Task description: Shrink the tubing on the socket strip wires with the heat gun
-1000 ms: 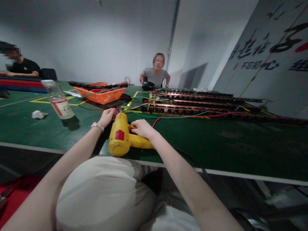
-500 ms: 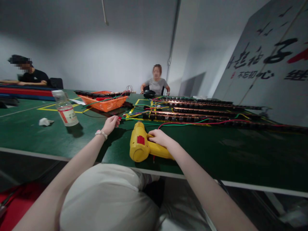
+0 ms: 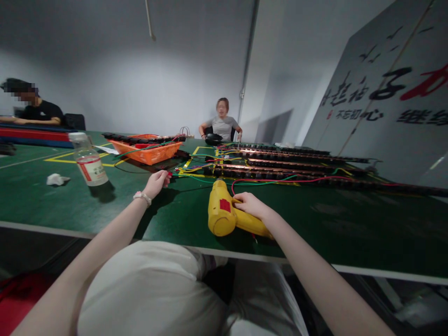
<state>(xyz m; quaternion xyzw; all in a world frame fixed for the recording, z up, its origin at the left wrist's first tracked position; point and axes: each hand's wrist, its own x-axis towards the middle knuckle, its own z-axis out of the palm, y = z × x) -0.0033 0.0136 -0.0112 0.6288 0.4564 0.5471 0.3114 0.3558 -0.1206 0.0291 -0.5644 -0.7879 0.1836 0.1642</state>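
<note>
My left hand [image 3: 156, 184] pinches the end of a thin wire bundle, where a small red piece [image 3: 170, 174] shows at the fingertips. Coloured wires [image 3: 191, 172] run from there to long black strips with copper-coloured bars [image 3: 259, 169]. My right hand [image 3: 250, 204] is closed on the handle of a yellow heat gun [image 3: 220, 214], which is low over or on the green table; I cannot tell if it touches. Its nozzle points away from me, toward the strips. The fingers on the handle are partly hidden.
An orange basket [image 3: 154, 156] with a black strip across it stands behind my left hand. A clear bottle [image 3: 91, 168] and crumpled white tissue [image 3: 58, 179] are at the left. Across the green table [image 3: 315, 224], one person [image 3: 223, 126] sits; another [image 3: 44, 111] sits far left.
The heat gun in my right hand has moved to the right, away from my left hand. My left hand keeps its pinch by the wire ends. The view has shifted slightly.
</note>
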